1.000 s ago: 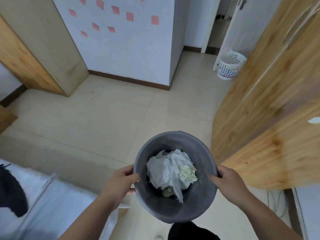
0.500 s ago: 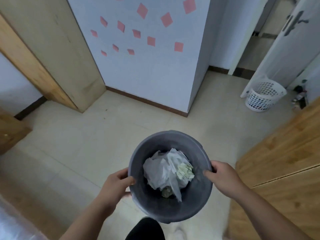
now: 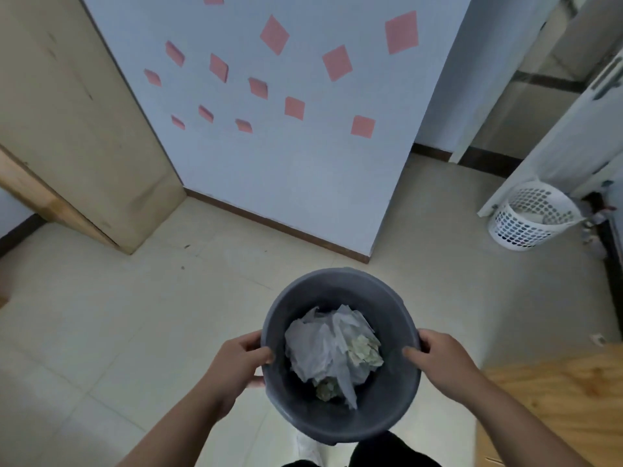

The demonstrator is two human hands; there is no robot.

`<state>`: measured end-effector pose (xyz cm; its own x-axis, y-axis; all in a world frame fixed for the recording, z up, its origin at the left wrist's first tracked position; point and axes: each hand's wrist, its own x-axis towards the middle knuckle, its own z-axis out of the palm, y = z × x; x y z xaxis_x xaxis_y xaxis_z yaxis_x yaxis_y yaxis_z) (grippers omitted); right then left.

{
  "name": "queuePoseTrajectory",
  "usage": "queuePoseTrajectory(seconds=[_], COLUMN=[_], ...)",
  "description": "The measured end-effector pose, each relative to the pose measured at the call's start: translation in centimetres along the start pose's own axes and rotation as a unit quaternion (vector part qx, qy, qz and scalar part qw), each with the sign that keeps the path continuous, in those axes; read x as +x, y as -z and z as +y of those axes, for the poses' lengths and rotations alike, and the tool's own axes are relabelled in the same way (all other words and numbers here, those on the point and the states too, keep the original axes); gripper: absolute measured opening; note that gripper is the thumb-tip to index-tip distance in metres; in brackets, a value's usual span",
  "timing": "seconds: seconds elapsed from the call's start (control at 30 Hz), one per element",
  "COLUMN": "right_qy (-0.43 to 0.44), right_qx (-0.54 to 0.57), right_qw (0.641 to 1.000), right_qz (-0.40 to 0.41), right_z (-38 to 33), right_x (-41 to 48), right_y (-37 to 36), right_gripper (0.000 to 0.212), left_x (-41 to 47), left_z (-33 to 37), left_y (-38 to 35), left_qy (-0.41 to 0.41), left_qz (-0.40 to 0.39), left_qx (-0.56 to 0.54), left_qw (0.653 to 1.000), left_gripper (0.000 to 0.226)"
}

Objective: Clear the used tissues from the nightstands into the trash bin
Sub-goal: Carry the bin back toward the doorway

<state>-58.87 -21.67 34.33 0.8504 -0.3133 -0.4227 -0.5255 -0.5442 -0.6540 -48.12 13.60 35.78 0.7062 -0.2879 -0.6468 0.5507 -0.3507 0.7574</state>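
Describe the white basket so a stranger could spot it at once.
Look along the tiled floor to its far right, at the foot of the white door. The white basket stands there; unlike the solid grey bin nearer the camera, its walls are perforated.

Beige tiled floor point(image 3: 135, 315), white perforated basket point(image 3: 529, 220) standing far right
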Motion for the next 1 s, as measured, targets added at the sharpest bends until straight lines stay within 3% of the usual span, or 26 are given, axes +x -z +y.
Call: queuePoseTrajectory(seconds=[0.27,0.67,0.83,1.0], right_qy=[-0.009,-0.031,-0.045,-0.066], right_qx=[0.032,-0.011,-0.009,-0.009], right_qw=[0.999,0.997,0.995,0.994], right_qz=[0.015,-0.074,-0.086,-0.089], right_z=[-4.8,-10.3,-11.6,-8.3], right_x=[14.9,43.1,51.1,59.4], right_y=[3.7,5.5,3.7,-3.1], right_gripper=[0.013,0.012,0.016,0.012], left_x=[12.8,34.2,41.8,52.3], left_z=[11.2,19.2,20.2,16.1], left_y=[2.6,4.9,7.1,9.7], left_qy=[-0.015,0.064,0.073,0.084], left_qz=[0.001,0.074,0.086,0.083], left_qx=[0.012,-0.048,-0.049,-0.038], left_qw=[1.000,0.994,0.992,0.992], left_gripper=[0.046,0.050,0.052,0.050])
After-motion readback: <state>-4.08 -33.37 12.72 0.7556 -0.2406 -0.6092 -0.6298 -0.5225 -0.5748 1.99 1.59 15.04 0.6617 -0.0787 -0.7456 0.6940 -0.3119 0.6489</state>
